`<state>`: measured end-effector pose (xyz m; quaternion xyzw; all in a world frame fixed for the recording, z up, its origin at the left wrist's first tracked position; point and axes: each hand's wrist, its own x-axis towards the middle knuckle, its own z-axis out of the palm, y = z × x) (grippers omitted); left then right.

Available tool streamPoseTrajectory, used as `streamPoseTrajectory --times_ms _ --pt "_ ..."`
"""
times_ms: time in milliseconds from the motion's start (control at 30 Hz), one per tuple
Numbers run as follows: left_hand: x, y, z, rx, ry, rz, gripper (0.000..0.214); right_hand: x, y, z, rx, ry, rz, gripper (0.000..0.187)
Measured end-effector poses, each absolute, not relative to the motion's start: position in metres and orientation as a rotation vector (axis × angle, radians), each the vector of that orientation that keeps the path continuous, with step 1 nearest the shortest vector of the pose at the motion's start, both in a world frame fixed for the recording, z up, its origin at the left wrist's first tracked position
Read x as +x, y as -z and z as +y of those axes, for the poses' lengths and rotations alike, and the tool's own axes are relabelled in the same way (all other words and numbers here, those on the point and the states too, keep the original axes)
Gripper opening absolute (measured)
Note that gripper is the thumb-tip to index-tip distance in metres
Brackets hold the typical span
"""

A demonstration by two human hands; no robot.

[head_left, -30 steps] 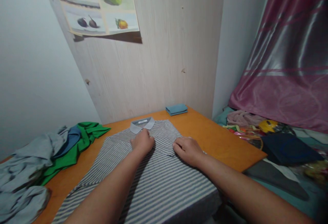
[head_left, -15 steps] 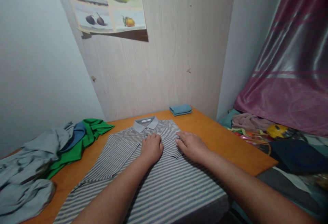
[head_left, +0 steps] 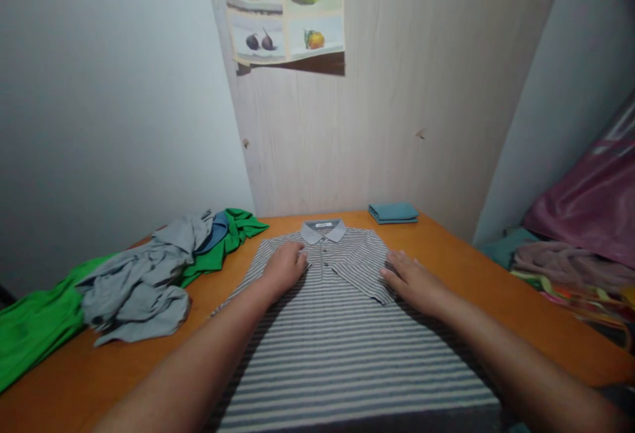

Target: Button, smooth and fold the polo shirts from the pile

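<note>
A grey-and-white striped polo shirt (head_left: 342, 340) lies front up, its plain grey collar (head_left: 325, 231) pointing to the wall. Both short sleeves are turned in over the chest. My left hand (head_left: 285, 268) rests on the left sleeve near the button placket, fingers slightly bent, thumb apart, and partly covers that sleeve. At the shirt's right side my right hand (head_left: 414, 281) lies with fingers stretched out, touching the outer edge of the right sleeve (head_left: 364, 264). Neither hand visibly grips the cloth.
On the orange table (head_left: 461, 268), a grey crumpled garment (head_left: 139, 281) lies with green clothing (head_left: 44, 320) at the left. A folded blue cloth (head_left: 394, 213) sits at the back. Past the right edge are piled cloths (head_left: 570, 264). A fruit print (head_left: 288, 10) hangs on the wall.
The view has turned left, so the table things appear further right. My left hand has moved left from the chest onto the left sleeve. My right hand stays beside the right sleeve.
</note>
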<state>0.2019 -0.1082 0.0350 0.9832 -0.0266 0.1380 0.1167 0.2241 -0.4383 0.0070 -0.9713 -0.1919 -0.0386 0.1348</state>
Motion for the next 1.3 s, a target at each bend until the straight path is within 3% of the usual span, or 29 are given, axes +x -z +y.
streamPoseTrajectory --times_ms 167,267,533,667,833,1067,1300 --pt "0.18 -0.03 -0.059 2.948 -0.347 0.0 0.038 0.238 0.007 -0.429 -2.845 0.11 -0.546 0.081" --pt "0.168 -0.013 -0.048 3.0 -0.24 0.037 0.05 0.237 0.02 -0.426 -2.911 0.006 -0.572 0.085" --pt "0.165 0.0 -0.046 3.048 -0.057 0.146 0.069 0.245 0.001 -0.424 -2.957 -0.135 -0.601 0.078" --pt "0.171 -0.007 -0.052 3.053 -0.065 0.101 0.07 0.264 -0.013 -0.41 -2.908 0.024 -0.515 0.077" --pt "0.172 0.002 -0.058 3.026 -0.06 0.105 0.078 0.272 0.01 -0.398 -2.956 0.035 -0.467 0.083" --pt "0.187 -0.003 -0.054 2.998 -0.074 0.052 0.072 0.283 0.01 -0.396 -2.972 -0.039 -0.504 0.081" --pt "0.243 -0.01 -0.073 3.011 -0.156 -0.137 0.066 0.323 -0.011 -0.35 -2.849 0.091 -0.693 0.072"
